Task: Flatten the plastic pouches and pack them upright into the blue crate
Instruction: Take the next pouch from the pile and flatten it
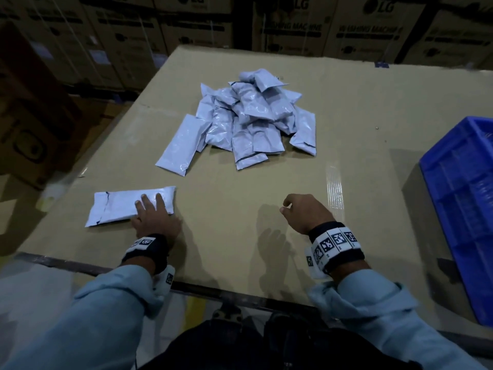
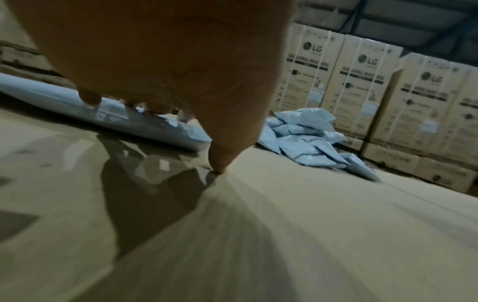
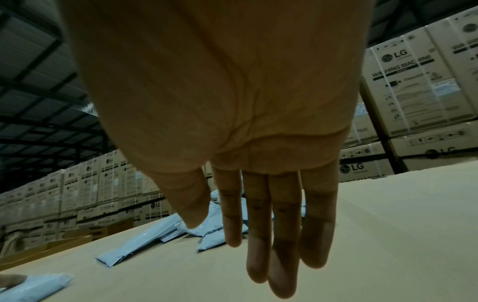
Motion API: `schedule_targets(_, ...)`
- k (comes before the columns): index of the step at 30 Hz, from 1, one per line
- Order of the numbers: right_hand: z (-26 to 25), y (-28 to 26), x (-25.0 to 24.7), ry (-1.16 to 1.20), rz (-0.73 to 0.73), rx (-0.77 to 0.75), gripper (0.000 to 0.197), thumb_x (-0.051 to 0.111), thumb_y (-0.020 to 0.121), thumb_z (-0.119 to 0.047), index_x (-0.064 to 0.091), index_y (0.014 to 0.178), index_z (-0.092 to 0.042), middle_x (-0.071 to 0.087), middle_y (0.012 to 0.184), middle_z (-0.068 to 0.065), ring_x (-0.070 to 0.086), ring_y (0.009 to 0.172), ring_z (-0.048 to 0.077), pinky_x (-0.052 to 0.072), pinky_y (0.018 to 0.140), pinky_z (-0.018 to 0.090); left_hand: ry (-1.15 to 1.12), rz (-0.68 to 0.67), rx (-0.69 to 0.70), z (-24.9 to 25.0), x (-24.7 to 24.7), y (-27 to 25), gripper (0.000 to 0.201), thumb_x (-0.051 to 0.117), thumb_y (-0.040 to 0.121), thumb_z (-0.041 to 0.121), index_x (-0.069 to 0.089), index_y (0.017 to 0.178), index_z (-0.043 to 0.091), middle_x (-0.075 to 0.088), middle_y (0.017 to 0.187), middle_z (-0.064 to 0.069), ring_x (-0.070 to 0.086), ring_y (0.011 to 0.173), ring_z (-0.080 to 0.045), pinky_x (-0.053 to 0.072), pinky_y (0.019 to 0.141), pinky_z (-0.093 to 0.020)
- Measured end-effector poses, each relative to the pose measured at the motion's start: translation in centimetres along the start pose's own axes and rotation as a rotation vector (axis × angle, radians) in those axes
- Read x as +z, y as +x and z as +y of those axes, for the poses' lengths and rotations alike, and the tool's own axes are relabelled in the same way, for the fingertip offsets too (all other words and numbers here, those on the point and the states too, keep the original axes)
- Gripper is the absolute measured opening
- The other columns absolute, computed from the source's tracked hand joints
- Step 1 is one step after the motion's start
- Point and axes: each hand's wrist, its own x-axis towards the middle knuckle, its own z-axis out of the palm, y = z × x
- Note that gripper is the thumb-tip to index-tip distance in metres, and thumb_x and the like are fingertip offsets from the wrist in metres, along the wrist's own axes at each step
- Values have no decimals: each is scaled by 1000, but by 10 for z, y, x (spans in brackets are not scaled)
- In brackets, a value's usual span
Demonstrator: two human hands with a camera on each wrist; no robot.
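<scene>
One flat grey-blue pouch (image 1: 120, 206) lies near the table's front left. My left hand (image 1: 150, 206) presses on its right end with straight fingers; in the left wrist view the fingertips (image 2: 89, 100) sit on the pouch (image 2: 51, 96) and the thumb touches the table. My right hand (image 1: 296, 209) hovers above bare cardboard at front centre, holding nothing, and its fingers (image 3: 258, 235) hang straight in the right wrist view. A loose pile of several pouches (image 1: 250, 116) sits mid-table. The blue crate (image 1: 464, 188) stands at the right edge, partly out of frame.
A brown cardboard sheet (image 1: 266, 177) covers the table, with a dark front edge (image 1: 213, 289) close to my body. Stacked cartons (image 1: 373, 28) wall off the far side. One pouch (image 1: 184, 142) lies flat at the pile's left.
</scene>
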Motion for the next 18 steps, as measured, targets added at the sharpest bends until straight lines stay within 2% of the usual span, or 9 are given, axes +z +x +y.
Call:
schedule_targets(4, -14, -4, 15, 25, 2, 32, 34, 57, 97, -44, 67, 121, -22, 69, 119, 8, 66, 103, 27, 55, 92, 41, 99, 3, 91, -2, -6, -3, 81, 66, 84, 38, 33, 154, 15, 25, 160, -28, 35, 137, -46, 35, 104, -52)
schedule_targets(7, -24, -4, 23, 30, 2, 43, 35, 57, 97, -45, 67, 121, -22, 69, 119, 8, 66, 104, 28, 55, 93, 41, 152, -47, 156, -6, -21, 7, 79, 76, 74, 39, 42, 143, 18, 42, 146, -22, 50, 115, -41, 44, 89, -44)
schedule_targets(9, -31, -4, 27, 31, 0, 46, 35, 56, 97, -45, 67, 121, -22, 69, 119, 8, 66, 104, 28, 55, 93, 41, 69, -39, 240, -16, -24, 17, 64, 84, 64, 17, 58, 123, 12, 56, 120, -22, 55, 94, -41, 43, 72, -43)
schedule_targets(10, -34, -3, 29, 31, 1, 44, 35, 56, 97, -45, 67, 121, -22, 69, 119, 8, 66, 104, 28, 55, 93, 41, 29, -6, 277, -22, -24, 24, 57, 82, 61, 6, 63, 114, 9, 58, 112, -22, 55, 88, -42, 42, 69, -44)
schedule_targets(11, -36, -3, 30, 31, 5, 41, 35, 56, 97, -44, 67, 122, -22, 69, 119, 8, 66, 104, 28, 55, 92, 40, 6, 8, 295, -28, -23, 32, 54, 80, 61, 2, 65, 113, 9, 58, 112, -22, 55, 90, -43, 42, 69, -45)
schedule_targets(13, -39, -2, 31, 33, 11, 40, 35, 56, 98, -44, 67, 122, -21, 69, 119, 8, 66, 103, 28, 55, 92, 40, 40, -48, 299, -35, -27, 45, 66, 80, 69, 16, 57, 131, 18, 52, 132, -17, 52, 111, -42, 41, 83, -48)
schedule_targets(15, -39, -2, 32, 34, 18, 42, 35, 56, 98, -44, 67, 122, -21, 70, 119, 8, 66, 103, 28, 55, 92, 41, 129, -109, 278, -39, -28, 54, 83, 73, 81, 36, 31, 153, 35, 33, 155, -8, 35, 135, -36, 36, 99, -48)
schedule_targets(16, -38, -2, 33, 33, 20, 44, 35, 56, 98, -44, 67, 122, -21, 70, 119, 8, 66, 103, 28, 55, 92, 41, 151, -134, 270, -40, -27, 56, 83, 67, 86, 41, 22, 156, 40, 27, 159, -6, 29, 140, -34, 34, 102, -49)
schedule_targets(18, -36, -1, 33, 32, 23, 53, 35, 56, 98, -44, 67, 122, -21, 70, 119, 8, 66, 103, 28, 55, 92, 40, 137, -126, 296, -39, -27, 53, 79, 62, 90, 43, 22, 158, 41, 31, 159, -5, 30, 139, -34, 35, 100, -48)
